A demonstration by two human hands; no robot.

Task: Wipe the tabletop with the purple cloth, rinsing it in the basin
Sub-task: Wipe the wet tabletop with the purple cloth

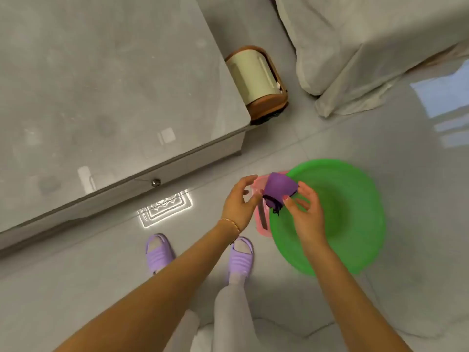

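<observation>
The purple cloth [278,190] hangs bunched over the left rim of the green basin [355,199], which stands on the floor. My right hand [305,212] pinches the cloth's right edge with thumb and fingers. My left hand [239,199] is just left of the cloth, fingers spread and curled, its thumb at the cloth's lower left edge. The grey glossy tabletop [101,92] fills the upper left, apart from both hands.
A pink container [261,222] sits on the floor against the basin's left side. A brown-and-cream bin [256,80] stands by the table's right corner. A cloth-covered sofa [368,47] is at the upper right. My feet in purple slippers [239,257] stand on the shiny floor.
</observation>
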